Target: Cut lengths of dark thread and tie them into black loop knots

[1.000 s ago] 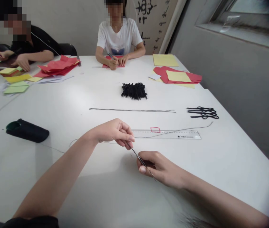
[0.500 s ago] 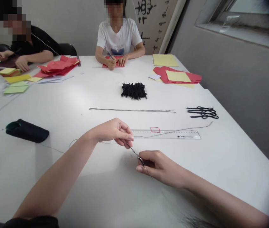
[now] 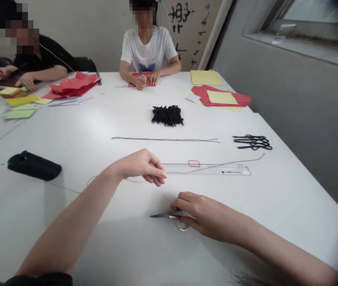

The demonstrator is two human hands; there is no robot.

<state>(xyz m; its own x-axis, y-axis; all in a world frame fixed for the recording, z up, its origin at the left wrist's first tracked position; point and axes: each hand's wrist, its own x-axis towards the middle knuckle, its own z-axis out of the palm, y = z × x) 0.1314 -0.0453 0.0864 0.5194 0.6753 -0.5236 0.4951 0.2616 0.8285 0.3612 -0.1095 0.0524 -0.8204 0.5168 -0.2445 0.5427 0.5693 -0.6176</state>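
My left hand (image 3: 147, 169) is closed in a pinch on a thin dark cord (image 3: 234, 162). From its fingertips the cord runs right across a clear ruler (image 3: 236, 171), its end near the ruler's right end. Leftward, cord trails past my wrist to a dark spool (image 3: 39, 167) lying on its side. Lower and to the right, my right hand (image 3: 195, 208) is closed around small metal scissors (image 3: 160, 215), low over the table. Their blades look together and point left; one finger ring shows, and the fingers partly hide the rest. A tiny dark scrap (image 3: 165, 196) lies between the hands.
Straight cords (image 3: 165, 139) lie beyond the ruler, with a black cord bundle (image 3: 168, 116) farther back. Looped black cords (image 3: 250, 142) are at right. Two people sit across the table, one writing on red paper (image 3: 151, 79). Red sheets (image 3: 73, 83) and yellow paper (image 3: 207, 78) lie there too.
My right hand has drawn the scissors down and away from my left fingers. The blades have swung round to point left. My left hand has barely moved and still pinches the cord.
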